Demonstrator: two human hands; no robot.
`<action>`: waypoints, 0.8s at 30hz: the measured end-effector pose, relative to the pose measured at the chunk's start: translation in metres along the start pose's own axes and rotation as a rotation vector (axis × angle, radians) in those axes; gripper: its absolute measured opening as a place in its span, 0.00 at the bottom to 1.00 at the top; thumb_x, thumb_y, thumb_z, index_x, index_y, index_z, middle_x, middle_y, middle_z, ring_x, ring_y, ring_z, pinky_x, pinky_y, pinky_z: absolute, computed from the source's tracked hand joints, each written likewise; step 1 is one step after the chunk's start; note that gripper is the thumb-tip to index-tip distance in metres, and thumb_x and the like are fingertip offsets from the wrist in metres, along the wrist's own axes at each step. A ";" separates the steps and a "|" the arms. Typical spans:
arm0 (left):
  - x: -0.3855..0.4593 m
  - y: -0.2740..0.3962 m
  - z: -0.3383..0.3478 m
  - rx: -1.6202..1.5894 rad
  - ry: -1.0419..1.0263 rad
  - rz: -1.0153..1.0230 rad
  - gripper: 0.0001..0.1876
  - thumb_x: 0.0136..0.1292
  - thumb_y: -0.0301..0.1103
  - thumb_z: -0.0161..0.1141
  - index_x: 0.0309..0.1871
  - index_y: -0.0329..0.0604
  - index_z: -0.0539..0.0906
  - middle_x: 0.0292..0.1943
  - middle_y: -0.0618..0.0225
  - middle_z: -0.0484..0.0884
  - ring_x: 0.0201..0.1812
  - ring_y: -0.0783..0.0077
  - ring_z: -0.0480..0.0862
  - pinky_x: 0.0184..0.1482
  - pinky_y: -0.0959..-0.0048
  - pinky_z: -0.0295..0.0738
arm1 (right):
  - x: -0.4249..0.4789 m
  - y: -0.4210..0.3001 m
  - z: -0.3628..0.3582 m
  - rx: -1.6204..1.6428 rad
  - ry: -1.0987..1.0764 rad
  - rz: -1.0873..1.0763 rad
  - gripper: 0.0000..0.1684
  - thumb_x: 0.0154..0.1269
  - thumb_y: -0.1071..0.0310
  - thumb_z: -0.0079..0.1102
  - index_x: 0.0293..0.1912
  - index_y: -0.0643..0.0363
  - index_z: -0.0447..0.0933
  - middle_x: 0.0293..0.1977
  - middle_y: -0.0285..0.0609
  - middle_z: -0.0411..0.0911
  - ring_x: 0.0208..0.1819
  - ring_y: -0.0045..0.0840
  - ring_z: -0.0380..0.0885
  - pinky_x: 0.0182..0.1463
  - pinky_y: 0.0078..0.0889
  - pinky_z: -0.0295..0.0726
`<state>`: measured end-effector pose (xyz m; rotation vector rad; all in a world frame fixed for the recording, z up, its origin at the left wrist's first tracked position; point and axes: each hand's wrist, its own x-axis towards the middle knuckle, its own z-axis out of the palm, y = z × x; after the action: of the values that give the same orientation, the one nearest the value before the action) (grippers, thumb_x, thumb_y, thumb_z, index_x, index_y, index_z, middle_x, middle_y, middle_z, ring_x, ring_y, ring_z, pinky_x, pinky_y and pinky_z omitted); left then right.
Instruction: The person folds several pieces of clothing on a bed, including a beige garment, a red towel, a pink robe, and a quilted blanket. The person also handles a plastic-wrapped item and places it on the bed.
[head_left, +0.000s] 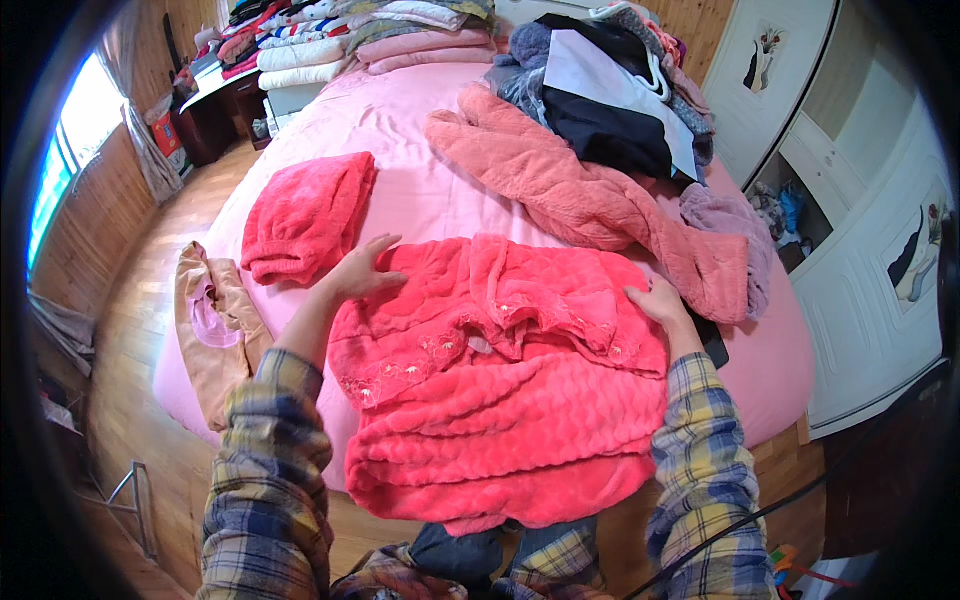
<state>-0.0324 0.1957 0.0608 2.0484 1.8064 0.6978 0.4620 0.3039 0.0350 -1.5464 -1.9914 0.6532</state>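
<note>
Spread across the near end of the bed is a coral-red fleece jacket (510, 420) with embroidered trim. Its upper part is folded over, and its lower edge hangs off the bed in front of my legs. My left hand (366, 271) rests at the jacket's upper left edge, fingers and thumb apart. At the right edge, my right hand (660, 301) has the fabric between thumb and fingers; some fingers are hidden. Just beyond my left hand lies a folded red fleece garment (307, 217), probably trousers.
The pink-sheeted bed (405, 150) also bears a tan garment (225, 330), a salmon quilted garment (555, 176), a mauve garment (727, 225) and a dark clothing heap (600, 112). Folded bedding (420, 45) stands behind. A white wardrobe (870, 300) flanks the right side; a black cable (795, 495) crosses the lower right.
</note>
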 end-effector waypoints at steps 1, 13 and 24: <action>0.010 -0.003 0.003 -0.036 -0.084 -0.064 0.41 0.48 0.42 0.71 0.65 0.39 0.67 0.60 0.48 0.72 0.63 0.55 0.71 0.65 0.67 0.63 | 0.003 -0.005 0.004 0.099 -0.006 0.088 0.27 0.53 0.66 0.65 0.53 0.63 0.74 0.43 0.44 0.79 0.45 0.26 0.77 0.52 0.28 0.75; -0.055 0.107 -0.029 0.335 0.443 0.294 0.15 0.41 0.25 0.61 0.37 0.41 0.80 0.31 0.61 0.78 0.37 0.53 0.77 0.46 0.60 0.69 | -0.054 -0.044 -0.041 1.004 0.021 -0.032 0.22 0.49 0.81 0.55 0.49 0.66 0.75 0.43 0.38 0.79 0.44 0.23 0.77 0.52 0.24 0.74; -0.314 0.164 0.064 0.433 0.460 0.165 0.16 0.44 0.31 0.60 0.40 0.48 0.81 0.33 0.69 0.73 0.43 0.64 0.74 0.57 0.54 0.59 | -0.273 -0.013 -0.065 0.381 -0.039 -0.223 0.07 0.49 0.79 0.61 0.30 0.60 0.76 0.37 0.37 0.73 0.47 0.27 0.71 0.55 0.28 0.68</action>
<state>0.1139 -0.1327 0.0505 2.4951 2.2126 0.9569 0.5515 0.0392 0.0611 -1.0786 -1.8948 0.9115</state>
